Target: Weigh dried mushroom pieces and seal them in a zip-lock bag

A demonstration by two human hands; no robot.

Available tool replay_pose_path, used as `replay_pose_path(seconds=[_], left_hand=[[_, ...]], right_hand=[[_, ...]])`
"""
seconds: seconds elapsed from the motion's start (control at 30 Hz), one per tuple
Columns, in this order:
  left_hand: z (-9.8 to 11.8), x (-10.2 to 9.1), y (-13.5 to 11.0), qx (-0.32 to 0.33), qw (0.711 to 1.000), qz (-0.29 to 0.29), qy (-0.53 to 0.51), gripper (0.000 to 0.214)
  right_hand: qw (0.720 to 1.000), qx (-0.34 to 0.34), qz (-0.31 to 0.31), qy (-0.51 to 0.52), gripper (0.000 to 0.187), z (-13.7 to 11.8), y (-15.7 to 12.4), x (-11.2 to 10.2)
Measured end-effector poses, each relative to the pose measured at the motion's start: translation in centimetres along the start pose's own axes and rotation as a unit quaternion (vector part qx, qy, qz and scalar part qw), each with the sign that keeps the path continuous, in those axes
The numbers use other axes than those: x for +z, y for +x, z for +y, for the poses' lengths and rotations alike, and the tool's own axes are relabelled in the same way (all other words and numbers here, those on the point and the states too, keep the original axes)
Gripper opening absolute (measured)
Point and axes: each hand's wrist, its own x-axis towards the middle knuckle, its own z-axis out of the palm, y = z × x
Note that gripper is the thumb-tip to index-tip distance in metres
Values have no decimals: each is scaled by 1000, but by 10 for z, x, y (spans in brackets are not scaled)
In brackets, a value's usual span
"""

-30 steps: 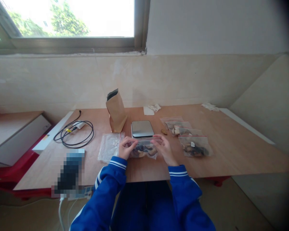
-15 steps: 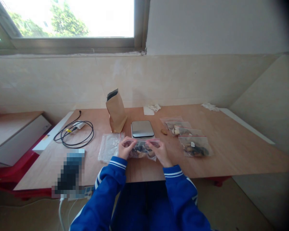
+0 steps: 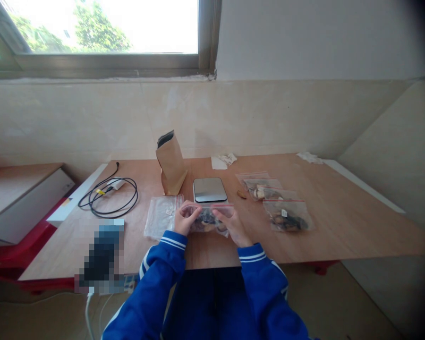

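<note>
Between my hands is a clear zip bag (image 3: 209,222) with dark and tan dried pieces inside, at the table's front. My left hand (image 3: 186,218) pinches the left end of its red-lined top edge. My right hand (image 3: 233,224) pinches that same edge farther right, thumb on the seal. Just behind the bag lies a kitchen scale (image 3: 209,190) with a bare silver top. Flat clear zip bags (image 3: 158,218) lie beside my left hand. Off to the right, a filled zip bag (image 3: 286,218) with a small white label overlaps others (image 3: 264,191) holding pale pieces.
An open brown paper bag (image 3: 172,165) stands behind the flat bags. A coiled black cable (image 3: 136,198) lies at the left, near a blurred-out dark object (image 3: 101,252). One loose brown piece (image 3: 241,194) and crumpled white paper (image 3: 228,158) are on the wooden table (image 3: 326,222).
My right hand has slid slightly left along the top edge of the zip bag. My left hand keeps its pinch in the same place.
</note>
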Motion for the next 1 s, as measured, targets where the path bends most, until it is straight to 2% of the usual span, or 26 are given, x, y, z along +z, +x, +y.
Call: replay_pose_path(seconds=[0.1,0.2,0.4,0.47,0.7,0.83,1.0], left_hand=[[2,1,0,6,1000,1,-1,22],[4,1,-1,6,1000,-6,-5,22],[9,3,-2,-15,999,-34,-9,24],[10,3,-2,-9,999,-40,-7,22],[10,4,-3,-6,999,-43,-10,19],[9,4,-4,-4,999,-37,5,22],[7,4,-4,1,999,-30,19,21]], right_hand=[[1000,13,-11,18,28,1,0,3],[1000,15,7,16,26,2,0,6],[995,-73,50,-47,20,4,0,12],[993,-83,64,-62,21,4,-1,14],[1000,-26,10,-12,28,-8,-2,17],[1000,0,0,19,31,-5,-1,18],[1000,21,8,-5,30,1,0,19]])
